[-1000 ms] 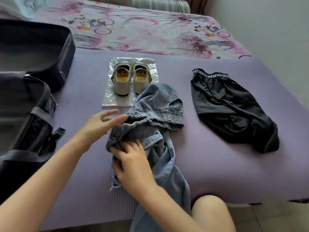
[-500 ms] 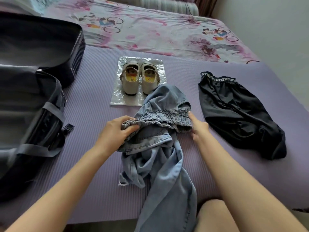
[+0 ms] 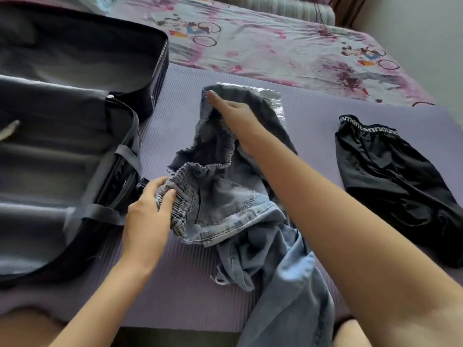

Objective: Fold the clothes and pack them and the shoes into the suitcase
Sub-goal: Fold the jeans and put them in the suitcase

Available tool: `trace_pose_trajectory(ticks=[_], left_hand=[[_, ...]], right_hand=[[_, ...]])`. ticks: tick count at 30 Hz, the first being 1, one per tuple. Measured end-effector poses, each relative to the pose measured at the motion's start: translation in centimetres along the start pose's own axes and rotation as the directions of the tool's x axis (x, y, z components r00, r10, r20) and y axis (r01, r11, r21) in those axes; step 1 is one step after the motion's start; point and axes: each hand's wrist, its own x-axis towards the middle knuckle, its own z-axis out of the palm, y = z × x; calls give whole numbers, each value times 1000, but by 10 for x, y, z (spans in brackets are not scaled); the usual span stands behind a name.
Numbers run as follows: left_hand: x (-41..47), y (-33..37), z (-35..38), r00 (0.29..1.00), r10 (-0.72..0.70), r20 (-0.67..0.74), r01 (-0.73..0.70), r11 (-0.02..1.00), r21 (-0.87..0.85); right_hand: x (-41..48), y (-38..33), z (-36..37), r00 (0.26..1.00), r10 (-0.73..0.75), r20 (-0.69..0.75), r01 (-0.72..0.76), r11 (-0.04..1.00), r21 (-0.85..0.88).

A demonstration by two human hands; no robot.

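Head view looks down on a bed with a purple mat (image 3: 172,101) laid over a floral sheet (image 3: 275,46). Blue jeans (image 3: 225,204) lie crumpled in the middle of the mat, their legs trailing over the near edge. The left hand (image 3: 147,221) grips the gathered elastic waistband at its near-left end, thumb on top and fingers curled under the cloth. The right hand (image 3: 235,118) reaches forward to the far part of the waist, where the cloth is raised over a silvery sheet (image 3: 276,101); one finger lies straight along the edge, but I cannot tell whether the hand pinches the cloth or only presses against it. An open suitcase (image 3: 75,146) lies at the left, just beside the jeans, its lining and straps showing. Black shorts (image 3: 390,186) with a lettered waistband lie flat at the right, apart from the jeans.
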Motion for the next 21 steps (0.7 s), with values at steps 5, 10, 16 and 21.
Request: trace_pose_trajectory(ticks=[5, 10, 16, 21], left_hand=[[-3, -14, -3, 995, 97, 13, -96, 940, 328], [-6, 0, 23, 934, 308, 178, -341, 918, 203], [-25, 45, 77, 770, 420, 481, -488, 872, 20], [-37, 46, 112, 666, 414, 621, -641, 743, 192]], right_hand=[[-3, 15, 1, 981, -75, 179, 118, 962, -246], [-50, 89, -95, 979, 7, -202, -78, 936, -344], [-178, 171, -143, 872, 314, -375, -438, 842, -314], [-202, 193, -120, 880, 242, -410, -380, 875, -299]])
